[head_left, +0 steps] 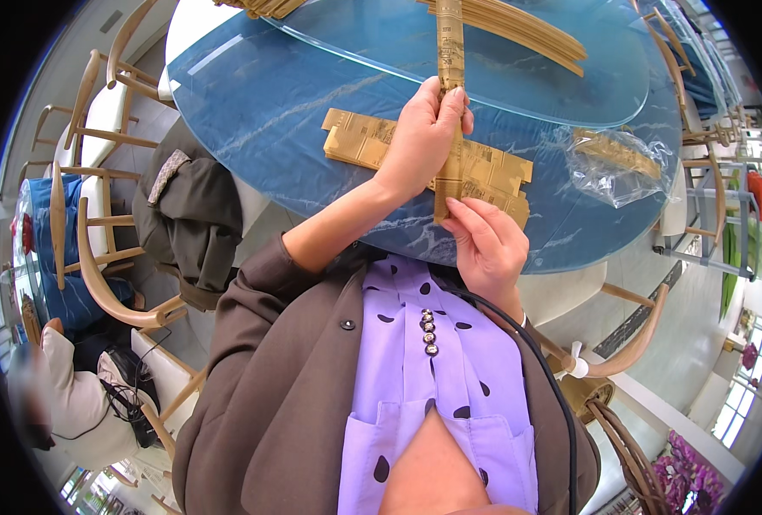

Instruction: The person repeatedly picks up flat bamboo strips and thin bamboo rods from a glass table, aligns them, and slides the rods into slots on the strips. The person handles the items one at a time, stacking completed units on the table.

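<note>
A long, narrow gold carton [451, 53] with dark print points away from me over the table. My left hand [420, 142] is closed around its middle. At its near end, my right hand [488, 240] pinches the edge between thumb and fingers. Beneath the carton, crossing it, lies a stack of flat gold carton blanks [359, 142] on the blue marbled table [295, 94]. Part of that stack is hidden by my left hand and the carton.
A glass turntable [372, 56] carries more stacked gold cartons [518, 30]. On the right lies a clear plastic bag [617, 172] with gold pieces inside. Wooden chairs [98, 257] surround the table, one with a dark jacket [192, 206] on it. Another person [63, 386] sits at lower left.
</note>
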